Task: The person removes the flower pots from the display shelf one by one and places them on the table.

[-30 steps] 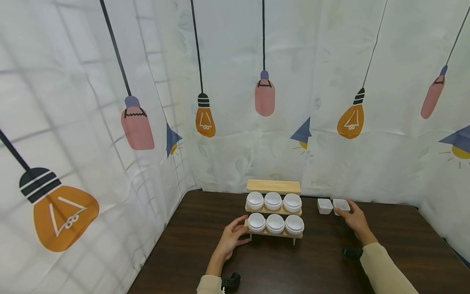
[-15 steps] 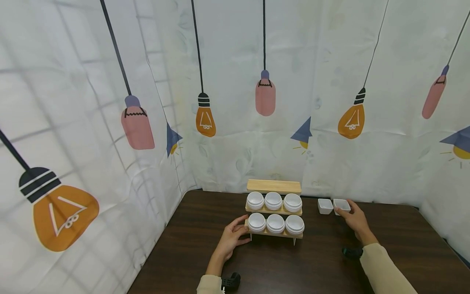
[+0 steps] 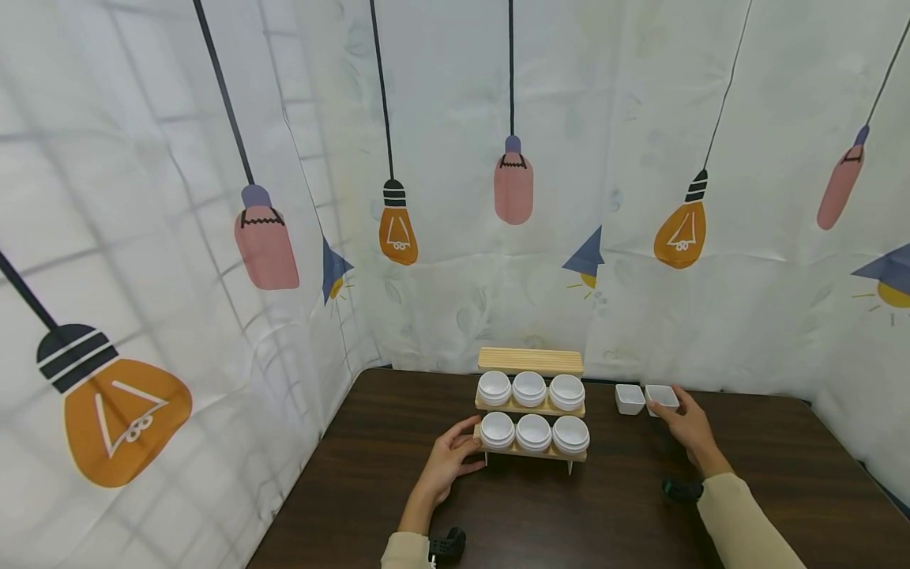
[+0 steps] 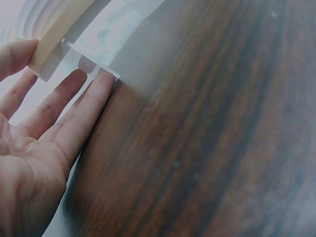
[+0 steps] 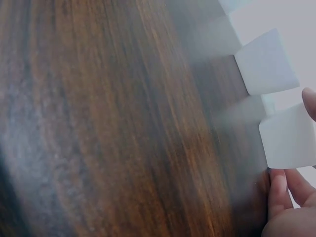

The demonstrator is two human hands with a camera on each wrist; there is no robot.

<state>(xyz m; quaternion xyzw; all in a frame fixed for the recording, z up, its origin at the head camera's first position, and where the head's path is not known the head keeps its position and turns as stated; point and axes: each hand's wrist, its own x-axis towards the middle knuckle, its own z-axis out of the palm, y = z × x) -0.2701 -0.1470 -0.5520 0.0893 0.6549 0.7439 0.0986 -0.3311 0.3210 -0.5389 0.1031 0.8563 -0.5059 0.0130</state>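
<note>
A wooden tiered stand [image 3: 529,361] with clear legs bears two rows of white round bowls [image 3: 532,432]. My left hand [image 3: 444,466] holds the left end of its lowest tier. In the left wrist view, the thumb and forefinger are at the wooden board end [image 4: 47,59], and straighter fingers [image 4: 101,86] touch the clear leg. My right hand [image 3: 690,427] grips the right one of two small white square dishes [image 3: 661,395], thumb on one side and fingers on the other. The right wrist view shows this dish [image 5: 289,140] standing on the table, its far side hidden.
The other square dish [image 3: 629,400] stands just left of the gripped one, a narrow gap between them. A dark wood table [image 3: 569,521] lies beneath everything. Behind it hangs a white curtain [image 3: 441,316] printed with lamps.
</note>
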